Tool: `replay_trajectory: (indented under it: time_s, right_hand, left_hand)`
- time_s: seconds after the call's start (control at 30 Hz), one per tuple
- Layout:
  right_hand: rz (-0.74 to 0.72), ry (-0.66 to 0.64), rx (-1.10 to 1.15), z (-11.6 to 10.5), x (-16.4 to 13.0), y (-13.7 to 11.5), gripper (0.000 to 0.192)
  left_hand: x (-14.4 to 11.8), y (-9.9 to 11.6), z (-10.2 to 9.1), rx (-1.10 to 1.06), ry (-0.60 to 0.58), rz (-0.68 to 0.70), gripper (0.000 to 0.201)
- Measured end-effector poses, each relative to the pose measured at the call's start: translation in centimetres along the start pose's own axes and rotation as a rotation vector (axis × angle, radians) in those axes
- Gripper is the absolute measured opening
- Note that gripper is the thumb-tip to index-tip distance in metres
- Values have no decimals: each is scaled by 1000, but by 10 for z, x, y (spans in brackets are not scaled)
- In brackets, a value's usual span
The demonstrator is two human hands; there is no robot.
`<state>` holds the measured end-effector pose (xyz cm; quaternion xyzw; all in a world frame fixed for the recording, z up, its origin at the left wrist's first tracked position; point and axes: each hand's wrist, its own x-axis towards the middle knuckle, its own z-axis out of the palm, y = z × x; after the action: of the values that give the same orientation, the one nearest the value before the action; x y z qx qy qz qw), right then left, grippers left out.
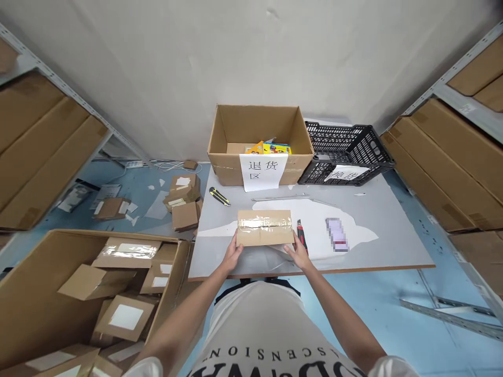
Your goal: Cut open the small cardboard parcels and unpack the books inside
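A small taped cardboard box (265, 238) is held level between my two hands, over the front half of the table. Clear shiny tape runs along the seam on its top. My left hand (232, 255) grips its left end, the thumb at the near corner. At the right end my right hand (298, 253) grips it in the same way. A red and black utility knife (302, 234) lies just beyond my right hand. Farther back on the left rests a yellow and black utility knife (219, 197). The fingers under the box are hidden.
At the table's back stand an open carton (223, 170) with colourful packets and a black plastic crate (346, 152), both with paper signs. A blurred-out flat object (337, 234) lies on the right. A large carton (178, 277) of parcels stands at left; shelves (440, 89) flank both sides.
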<state>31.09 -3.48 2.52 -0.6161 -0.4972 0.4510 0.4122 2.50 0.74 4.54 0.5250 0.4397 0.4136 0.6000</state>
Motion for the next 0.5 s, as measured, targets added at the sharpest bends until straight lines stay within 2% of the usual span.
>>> replay_trajectory:
  time_s: [0.13, 0.3, 0.5]
  right_hand:
    - [-32, -32, -51, 5, 0, 2, 77]
    - [-7, -70, -199, -4, 8, 4, 69]
    - [23, -101, -333, -12, 14, -3, 56]
  left_hand:
    - [-3, -1, 7, 5, 32, -17, 84]
    - [-3, -5, 4, 178, 75, -31, 88]
    - [3, -13, -3, 288, 86, -75, 67]
